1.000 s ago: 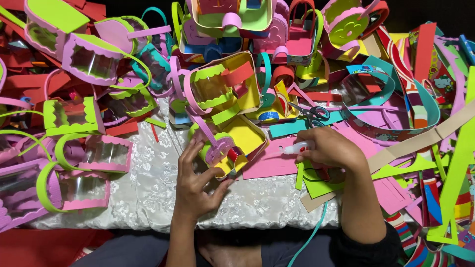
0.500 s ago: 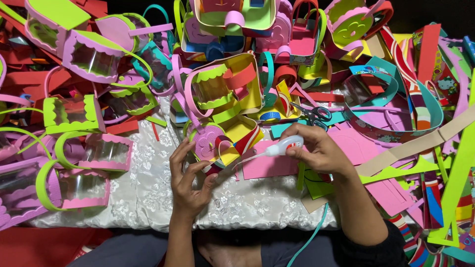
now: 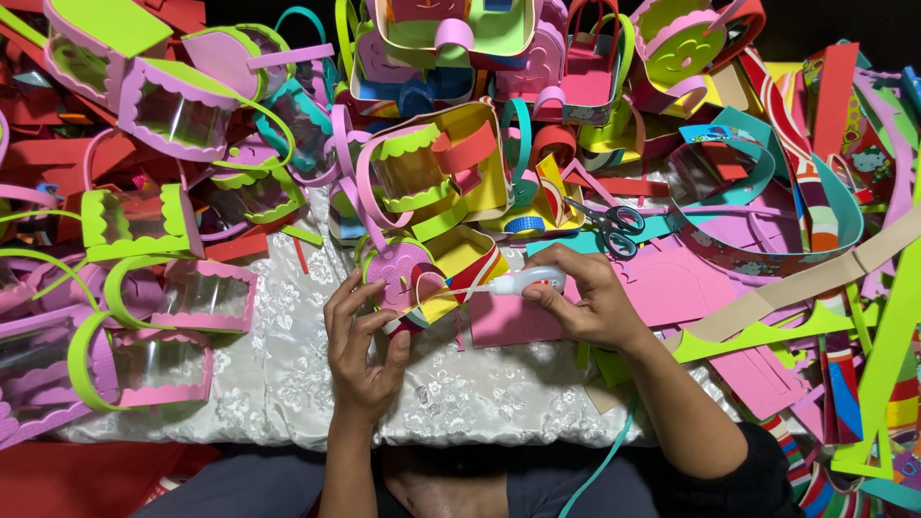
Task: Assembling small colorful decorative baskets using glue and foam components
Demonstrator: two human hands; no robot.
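My left hand (image 3: 361, 341) holds a small foam craft basket (image 3: 422, 278), pink, yellow and red with a round pink flap, over the white lace cloth (image 3: 288, 384). My right hand (image 3: 585, 302) is shut on a small white glue tube (image 3: 523, 281), its thin nozzle pointing left and touching the basket's pink part. Both forearms reach up from the bottom of the view.
Finished foam baskets with clear windows (image 3: 158, 355) pile up at the left and along the back. Scissors (image 3: 609, 223) and a blue tape roll (image 3: 524, 225) lie behind the hands. Pink foam sheets (image 3: 672, 283), a teal strip (image 3: 835, 211) and other scraps cover the right.
My left hand turned the small basket so its round pink flap faces up. My right hand swung the glue tube leftward until its nozzle met the basket.
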